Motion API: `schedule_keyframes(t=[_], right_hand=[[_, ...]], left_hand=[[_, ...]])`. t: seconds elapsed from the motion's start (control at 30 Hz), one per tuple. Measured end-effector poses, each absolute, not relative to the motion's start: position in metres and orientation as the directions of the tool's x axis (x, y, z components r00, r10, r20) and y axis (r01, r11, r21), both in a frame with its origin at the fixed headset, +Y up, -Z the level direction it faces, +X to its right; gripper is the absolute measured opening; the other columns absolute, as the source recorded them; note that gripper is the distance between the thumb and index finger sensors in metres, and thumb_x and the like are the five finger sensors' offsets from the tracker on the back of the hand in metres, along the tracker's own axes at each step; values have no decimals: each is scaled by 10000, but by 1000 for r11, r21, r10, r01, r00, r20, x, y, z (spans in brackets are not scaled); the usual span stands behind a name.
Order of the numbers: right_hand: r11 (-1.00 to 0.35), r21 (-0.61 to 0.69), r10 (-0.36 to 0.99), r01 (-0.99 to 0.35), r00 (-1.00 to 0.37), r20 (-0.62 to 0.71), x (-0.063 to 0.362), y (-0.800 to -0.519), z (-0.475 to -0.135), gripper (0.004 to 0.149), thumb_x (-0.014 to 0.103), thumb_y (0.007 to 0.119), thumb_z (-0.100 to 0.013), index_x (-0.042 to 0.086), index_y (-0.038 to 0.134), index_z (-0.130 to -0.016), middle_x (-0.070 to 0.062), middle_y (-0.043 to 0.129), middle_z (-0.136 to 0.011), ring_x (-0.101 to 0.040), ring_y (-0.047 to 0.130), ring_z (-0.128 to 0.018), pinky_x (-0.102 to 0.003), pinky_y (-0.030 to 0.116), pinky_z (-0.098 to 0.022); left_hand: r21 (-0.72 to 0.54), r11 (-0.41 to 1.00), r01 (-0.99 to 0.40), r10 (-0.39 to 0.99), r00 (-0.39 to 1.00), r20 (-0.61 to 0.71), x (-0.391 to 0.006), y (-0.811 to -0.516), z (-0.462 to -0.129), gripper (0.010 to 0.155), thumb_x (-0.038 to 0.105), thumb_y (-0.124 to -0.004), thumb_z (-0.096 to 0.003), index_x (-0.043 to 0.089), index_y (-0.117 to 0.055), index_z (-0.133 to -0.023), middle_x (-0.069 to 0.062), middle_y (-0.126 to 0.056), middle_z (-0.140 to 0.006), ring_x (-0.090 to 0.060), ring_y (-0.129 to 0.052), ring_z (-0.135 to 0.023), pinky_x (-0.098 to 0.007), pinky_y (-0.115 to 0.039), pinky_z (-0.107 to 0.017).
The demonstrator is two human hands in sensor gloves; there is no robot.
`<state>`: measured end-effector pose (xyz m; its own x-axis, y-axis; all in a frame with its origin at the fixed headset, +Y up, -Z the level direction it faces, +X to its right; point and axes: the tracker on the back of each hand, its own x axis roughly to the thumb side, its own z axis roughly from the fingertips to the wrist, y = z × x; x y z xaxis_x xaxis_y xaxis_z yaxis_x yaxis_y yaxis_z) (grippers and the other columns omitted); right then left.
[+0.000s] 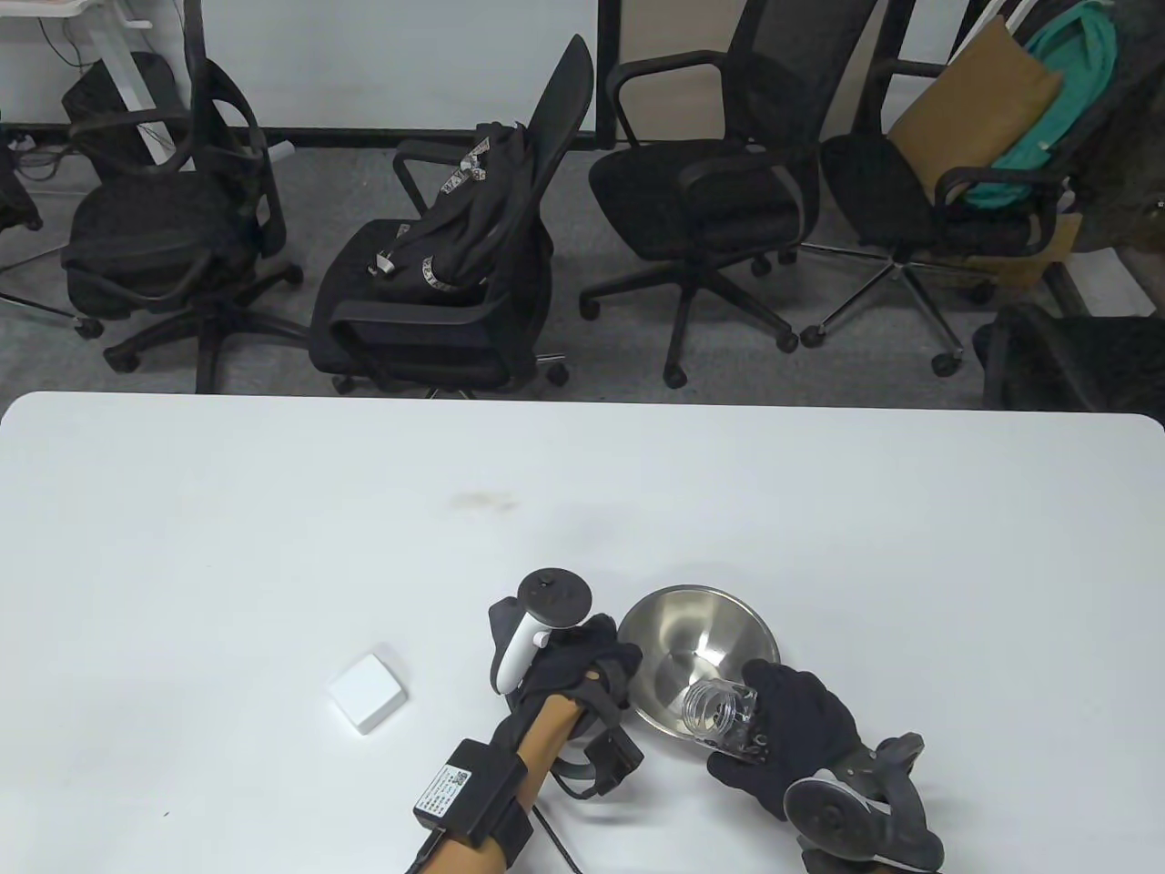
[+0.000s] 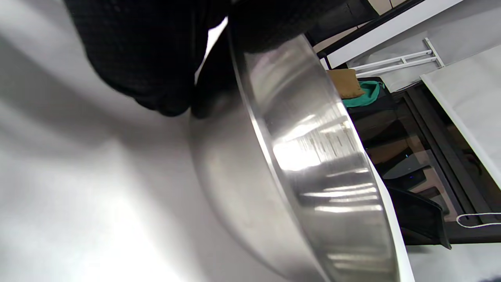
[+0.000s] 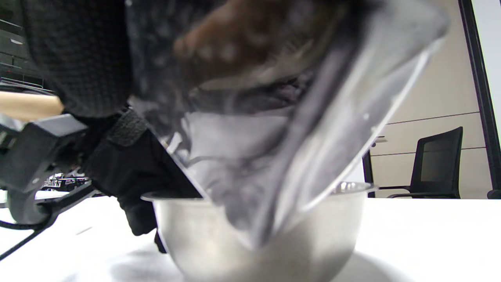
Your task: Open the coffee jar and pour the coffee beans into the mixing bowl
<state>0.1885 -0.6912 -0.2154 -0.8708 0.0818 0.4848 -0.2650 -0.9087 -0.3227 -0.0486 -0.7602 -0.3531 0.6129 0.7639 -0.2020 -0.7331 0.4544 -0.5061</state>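
Your right hand (image 1: 801,728) grips tilted coffee jar (image 1: 719,712) (lid off) over steel mixing bowl (image 1: 678,628); left hand (image 1: 582,660) holds bowl rim.

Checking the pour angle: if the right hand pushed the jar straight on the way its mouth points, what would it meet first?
Most likely the inside of the mixing bowl. The right hand holds the open jar tilted, mouth already over the near rim. Depth is unclear, so it may clip the rim first.
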Motion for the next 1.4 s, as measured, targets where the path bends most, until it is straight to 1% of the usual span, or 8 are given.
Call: schedule_keyframes(t=[0.1,0.13,0.47,0.67,0.83,1.0,1.13,1.4], right_hand=[[-905,-328,85,-271,-871,484,190,-690,-215,949,569,889,-436,-17,479,-1061,-262,669,-955,-423,772,-780,-569,744,-606],[-903,-331,88,-275,-871,484,190,-689,-215,950,570,889,-436,-18,480,-1061,-262,668,-955,-423,771,-780,-569,745,-605],[-890,-351,104,-290,-880,463,198,-684,-216,951,570,891,-435,-17,480,-1061,-262,666,-955,-422,768,-781,-570,744,-604],[-895,-354,93,-273,-889,449,199,-684,-217,952,569,891,-435,-18,480,-1062,-262,666,-956,-422,768,-781,-569,743,-605],[-912,-326,94,-250,-900,426,202,-684,-221,950,565,895,-435,-18,486,-1063,-266,670,-955,-426,769,-779,-571,744,-603],[-928,-310,64,-205,-910,410,202,-680,-223,951,560,900,-433,-17,491,-1069,-268,669,-959,-429,769,-778,-574,742,-605],[-946,-300,-7,-125,-916,402,197,-678,-227,949,556,905,-432,-13,497,-1072,-268,672,-960,-430,770,-780,-577,740,-607],[-941,-314,-250,122,-877,409,177,-675,-233,943,556,911,-421,6,516,-1077,-256,693,-959,-422,785,-780,-568,746,-613]], left_hand=[[-485,470,-737,766,614,-191,-51,-758,-351,461,80,-756,-654,-71,-634,-1072,-236,-850,-955,-286,-1050,-653,-285,-960,-420],[-469,493,-733,758,627,-182,-53,-756,-350,436,70,-759,-652,47,-637,-1071,-232,-851,-954,-286,-1053,-642,-280,-965,-403],[-427,627,-652,692,717,-80,-94,-726,-327,432,62,-771,-650,36,-649,-1064,-221,-860,-942,-270,-1070,-595,-250,-972,-371],[-424,641,-640,684,727,-61,-113,-728,-312,433,64,-773,-650,34,-650,-1064,-220,-858,-943,-267,-1069,-594,-248,-969,-374],[-448,631,-634,693,720,-43,-116,-739,-302,436,68,-773,-650,34,-645,-1066,-217,-853,-947,-262,-1067,-597,-242,-968,-375],[-460,639,-617,689,725,-15,-112,-737,-300,438,75,-773,-651,31,-643,-1067,-218,-852,-949,-262,-1067,-594,-241,-967,-375],[-463,639,-614,691,723,-4,-111,-735,-300,437,74,-774,-651,29,-646,-1066,-220,-852,-947,-261,-1068,-592,-239,-967,-374],[-459,634,-623,702,713,2,-114,-734,-299,451,78,-774,-649,11,-628,-1071,-226,-845,-950,-257,-1068,-591,-235,-967,-373]])
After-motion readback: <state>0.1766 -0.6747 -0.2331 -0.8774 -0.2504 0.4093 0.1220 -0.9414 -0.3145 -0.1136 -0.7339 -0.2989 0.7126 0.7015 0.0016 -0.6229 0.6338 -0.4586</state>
